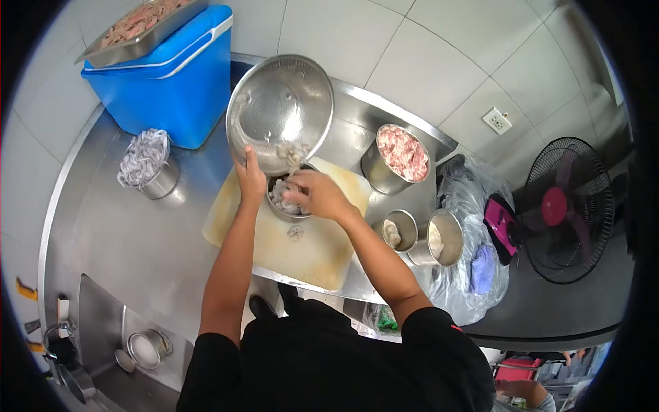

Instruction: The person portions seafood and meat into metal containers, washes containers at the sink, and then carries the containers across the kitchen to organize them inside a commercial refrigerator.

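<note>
My left hand (252, 180) grips the rim of a large steel mixing bowl (278, 103), which is tipped toward me over a steel pot (291, 217). Greyish, wet pieces that look like peeled shrimp (292, 152) lie at the bowl's lower edge, and more fill the pot. My right hand (317, 195) is at the pot's mouth, its fingers curled on some of these pieces. Under the pot is a stained white cutting board (312, 255), where a small bit of the same food (295, 234) lies in front of the pot.
A blue cooler (165, 89) carries a tray of meat (141, 24). Left stands a heaped pot of greyish strips (147, 165). Right are a meat-filled pot (398, 154), two smaller pots (446, 240), plastic bags (467, 206) and a fan (570, 209). A sink (103, 329) lies lower left.
</note>
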{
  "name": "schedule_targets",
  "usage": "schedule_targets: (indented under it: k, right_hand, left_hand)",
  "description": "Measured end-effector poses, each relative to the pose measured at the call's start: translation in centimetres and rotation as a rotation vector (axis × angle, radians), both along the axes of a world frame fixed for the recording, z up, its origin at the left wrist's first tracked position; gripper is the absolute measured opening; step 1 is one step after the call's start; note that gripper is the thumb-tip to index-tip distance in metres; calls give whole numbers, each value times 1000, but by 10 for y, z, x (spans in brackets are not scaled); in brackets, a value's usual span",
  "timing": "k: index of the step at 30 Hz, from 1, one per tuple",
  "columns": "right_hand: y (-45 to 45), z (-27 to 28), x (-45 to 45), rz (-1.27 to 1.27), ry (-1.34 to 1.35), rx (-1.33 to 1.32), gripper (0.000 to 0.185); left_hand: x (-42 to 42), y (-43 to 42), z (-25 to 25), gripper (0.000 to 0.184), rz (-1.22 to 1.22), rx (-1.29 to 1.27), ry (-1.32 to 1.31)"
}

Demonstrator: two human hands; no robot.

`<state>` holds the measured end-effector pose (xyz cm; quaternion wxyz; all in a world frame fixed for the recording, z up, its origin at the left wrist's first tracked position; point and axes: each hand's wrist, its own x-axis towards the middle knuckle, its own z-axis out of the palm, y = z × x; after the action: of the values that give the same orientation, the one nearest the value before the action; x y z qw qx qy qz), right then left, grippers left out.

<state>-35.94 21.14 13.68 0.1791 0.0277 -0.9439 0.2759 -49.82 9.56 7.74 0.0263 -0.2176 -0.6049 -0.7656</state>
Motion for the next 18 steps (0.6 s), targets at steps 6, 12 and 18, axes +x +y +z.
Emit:
schedule_targets:
  k: [6, 12, 18]
  right_hand:
    - [32, 21, -58, -297, 167, 183, 27]
    - [6, -20, -46, -211, 29, -26, 16]
    - [5, 8, -30, -81, 83, -128, 19]
  left_hand:
    - [0, -8, -9, 59, -70, -208, -96]
    - [11, 1, 11, 54, -22, 111, -73]
    - [-20, -26, -16, 57, -37, -56, -123]
